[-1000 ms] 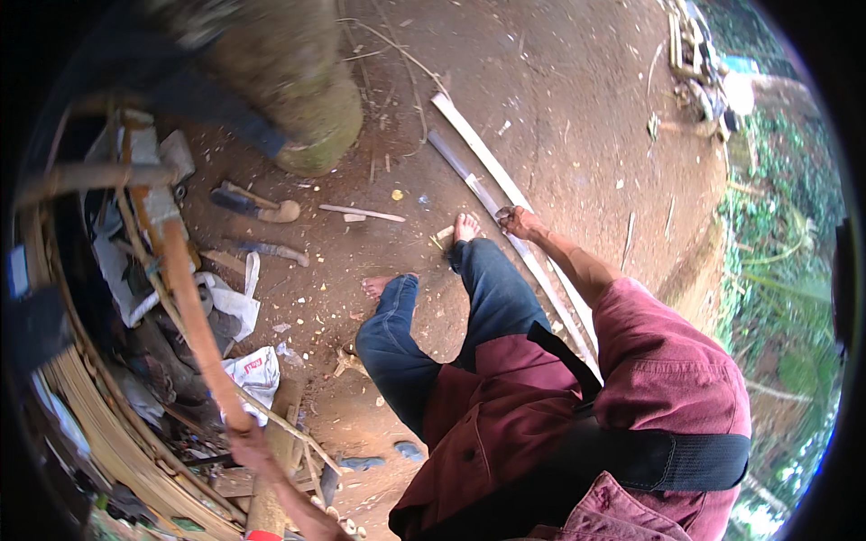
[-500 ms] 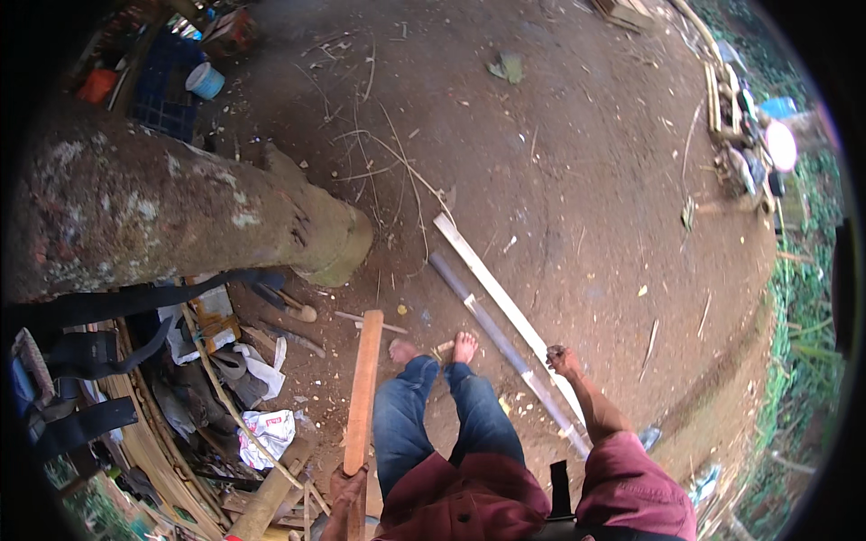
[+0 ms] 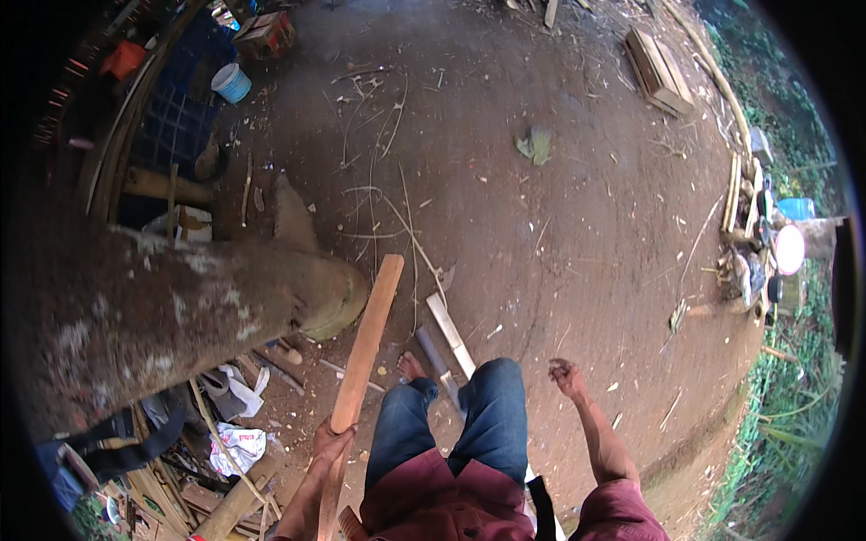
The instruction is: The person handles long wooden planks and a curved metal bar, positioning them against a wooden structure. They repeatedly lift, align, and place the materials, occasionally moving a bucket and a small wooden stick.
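My left hand [image 3: 334,442] is closed round a long reddish-brown wooden plank [image 3: 368,347]. The plank slants up and away past my left knee, and its lower part looks narrower below the grip. Out to the right, my right hand [image 3: 568,377] hangs over the dirt with loosely bent fingers a little apart; I see nothing in it. A pale wooden strip [image 3: 450,335] and a grey strip [image 3: 433,352] lie on the ground ahead of my legs, partly hidden by them. One bare foot shows beside the plank.
A thick mossy trunk [image 3: 207,316] juts in from the left. Beneath it lie a white plastic bag [image 3: 239,449], sticks and scraps. A blue bucket [image 3: 232,83] and a cardboard box [image 3: 265,36] stand far left. A wooden crate [image 3: 657,74] sits far right; thin twigs litter the dirt.
My view has shifted forward as my legs stepped on. The plank has moved up and tilted right in my left hand. My right hand has swung away from the pale strip.
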`<action>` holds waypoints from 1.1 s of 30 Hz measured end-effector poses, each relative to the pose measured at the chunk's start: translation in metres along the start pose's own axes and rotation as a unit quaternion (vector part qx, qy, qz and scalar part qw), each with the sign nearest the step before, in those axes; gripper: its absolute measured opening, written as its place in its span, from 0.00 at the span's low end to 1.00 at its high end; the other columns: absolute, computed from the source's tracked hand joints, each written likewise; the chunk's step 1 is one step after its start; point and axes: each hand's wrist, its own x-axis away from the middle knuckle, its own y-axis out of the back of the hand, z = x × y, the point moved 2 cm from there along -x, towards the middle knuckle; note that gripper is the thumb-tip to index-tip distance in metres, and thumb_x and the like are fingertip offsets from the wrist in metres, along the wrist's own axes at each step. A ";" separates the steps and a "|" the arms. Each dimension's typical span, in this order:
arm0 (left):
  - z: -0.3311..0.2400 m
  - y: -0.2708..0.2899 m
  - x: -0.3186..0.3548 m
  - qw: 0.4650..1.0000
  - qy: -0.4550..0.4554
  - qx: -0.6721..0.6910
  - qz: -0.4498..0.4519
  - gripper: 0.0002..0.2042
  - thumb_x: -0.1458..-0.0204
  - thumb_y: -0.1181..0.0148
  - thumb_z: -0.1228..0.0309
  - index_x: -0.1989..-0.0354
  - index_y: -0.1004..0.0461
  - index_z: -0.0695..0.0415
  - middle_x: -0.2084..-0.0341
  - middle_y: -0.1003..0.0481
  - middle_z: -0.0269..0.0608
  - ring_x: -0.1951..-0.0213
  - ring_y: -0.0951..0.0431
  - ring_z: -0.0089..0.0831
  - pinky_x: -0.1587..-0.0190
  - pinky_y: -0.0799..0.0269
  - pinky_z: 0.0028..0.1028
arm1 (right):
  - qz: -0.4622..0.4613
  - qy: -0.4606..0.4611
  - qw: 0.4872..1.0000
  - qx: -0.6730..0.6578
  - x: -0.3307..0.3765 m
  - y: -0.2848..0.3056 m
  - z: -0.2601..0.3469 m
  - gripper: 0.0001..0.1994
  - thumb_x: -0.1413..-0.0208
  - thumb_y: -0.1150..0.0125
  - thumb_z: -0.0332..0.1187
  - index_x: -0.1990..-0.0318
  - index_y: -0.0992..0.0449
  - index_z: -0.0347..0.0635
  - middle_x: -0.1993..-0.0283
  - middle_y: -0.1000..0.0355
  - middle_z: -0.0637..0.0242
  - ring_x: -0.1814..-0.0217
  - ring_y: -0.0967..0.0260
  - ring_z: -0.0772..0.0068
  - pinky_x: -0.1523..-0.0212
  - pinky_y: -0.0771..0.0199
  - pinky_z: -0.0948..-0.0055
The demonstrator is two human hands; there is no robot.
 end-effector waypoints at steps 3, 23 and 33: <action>-0.046 -0.013 -0.028 0.995 -0.012 -0.087 -0.047 0.21 0.64 0.31 0.62 0.61 0.28 0.56 0.71 0.23 0.38 0.67 0.23 0.27 0.64 0.28 0.28 | 0.020 -0.048 0.994 -0.091 -0.035 0.040 -0.058 0.15 0.42 0.54 0.35 0.52 0.32 0.34 0.67 0.27 0.60 0.69 0.29 0.71 0.69 0.29 0.74; -0.270 -0.114 -0.203 0.956 -0.005 0.134 -0.262 0.22 0.68 0.29 0.60 0.65 0.28 0.59 0.73 0.24 0.42 0.70 0.24 0.32 0.67 0.28 0.30 | 0.053 0.188 0.974 0.111 -0.577 0.292 0.319 0.13 0.46 0.48 0.31 0.54 0.29 0.36 0.73 0.26 0.60 0.71 0.27 0.74 0.72 0.27 0.75; -0.381 -0.061 -0.341 0.936 0.061 0.183 -0.295 0.21 0.68 0.29 0.65 0.63 0.27 0.58 0.74 0.23 0.40 0.72 0.23 0.30 0.70 0.28 0.31 | 0.221 0.185 0.859 0.423 -0.721 0.069 0.614 0.18 0.50 0.47 0.40 0.52 0.28 0.44 0.67 0.25 0.56 0.64 0.26 0.63 0.63 0.29 0.68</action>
